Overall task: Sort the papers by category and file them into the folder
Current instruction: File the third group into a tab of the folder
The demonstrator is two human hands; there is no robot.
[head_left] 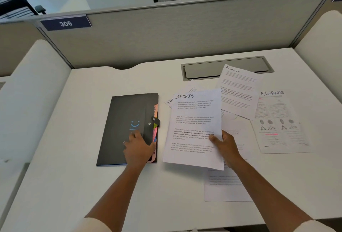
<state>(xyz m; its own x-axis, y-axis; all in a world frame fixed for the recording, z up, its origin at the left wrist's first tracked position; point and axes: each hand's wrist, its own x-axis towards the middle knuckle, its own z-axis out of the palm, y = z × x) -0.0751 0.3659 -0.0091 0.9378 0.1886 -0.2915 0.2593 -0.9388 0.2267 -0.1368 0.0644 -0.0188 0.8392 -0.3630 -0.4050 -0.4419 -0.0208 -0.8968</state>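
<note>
Left hand (137, 147) rests flat-fingered on the matte black folder (127, 129); right hand (224, 147) pinches a thin white "SPORTS" sheet (194, 129), hiding papers beneath.

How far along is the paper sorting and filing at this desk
Early stage. Done: nothing visibly filed; the black folder lies closed, coloured tabs poking out its right edge. In hand: the right hand holds the SPORTS sheet while the left hand rests on the folder. Left: two FINANCE sheets and other loose pages on the desk.
</note>
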